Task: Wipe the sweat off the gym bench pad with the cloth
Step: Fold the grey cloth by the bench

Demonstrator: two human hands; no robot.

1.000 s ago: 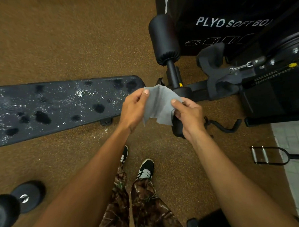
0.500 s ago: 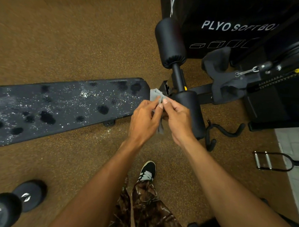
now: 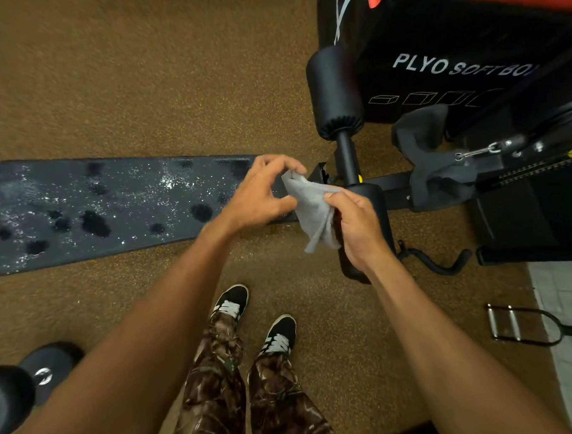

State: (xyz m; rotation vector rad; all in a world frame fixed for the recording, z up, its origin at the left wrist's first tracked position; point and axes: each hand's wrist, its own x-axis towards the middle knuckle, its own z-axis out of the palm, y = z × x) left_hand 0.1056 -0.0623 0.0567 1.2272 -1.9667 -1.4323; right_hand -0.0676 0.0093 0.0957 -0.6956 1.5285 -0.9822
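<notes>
The wiping has not started yet. The gym bench pad (image 3: 114,209) lies long and flat, low over the brown floor (image 3: 153,63). It is wet almost all over, with shiny little drops in the middle and at the far left end, and dark round blotches dotted along it. No part of it looks wiped dry.

The cloth (image 3: 311,204) is small and grey. It is up in the air between the two hands, just over the right end of the pad, and it does not touch the pad. The left hand (image 3: 262,196) has its fingers curled and pinches the top corner of the cloth. The right hand (image 3: 359,226) pinches the other side with the thumb on top, and the loose part hangs down in folds (it looks like the person is getting it ready).

So I think all of the job is left. The cloth has to go down flat on the surface and be pushed along the whole pad, from this end to the far left end.

A black foam roller (image 3: 334,91) stands just past the right end. A dumbbell (image 3: 15,392) lies on the floor down at the left.
</notes>
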